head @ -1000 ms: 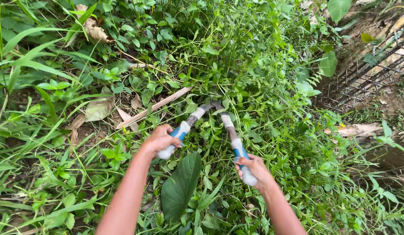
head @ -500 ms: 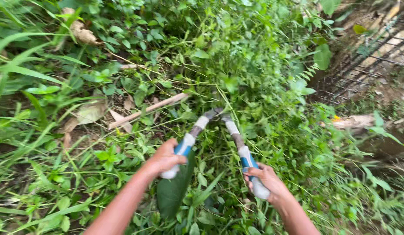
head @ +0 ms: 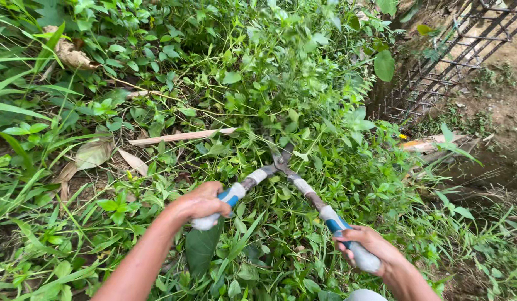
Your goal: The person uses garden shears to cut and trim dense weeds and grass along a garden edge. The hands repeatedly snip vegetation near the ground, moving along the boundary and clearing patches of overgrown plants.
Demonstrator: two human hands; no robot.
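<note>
1. The hedge shears (head: 280, 167) sit dead centre, blades buried in the weeds (head: 280, 83) towards 12 o'clock.
2. My left hand (head: 200, 203) is clamped on the handle at 8 o'clock, my right hand (head: 367, 248) wrapped round the one at 4.
3. I'd cut low at the stems with full strokes.
4. I'd steer clear of the wire mesh (head: 442, 61) at 2 o'clock.

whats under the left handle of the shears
Under the left handle of the hedge shears lies one large dark green leaf among grass and weeds. The left hand covers the grip end, and the ground below is hidden by plants.
</note>
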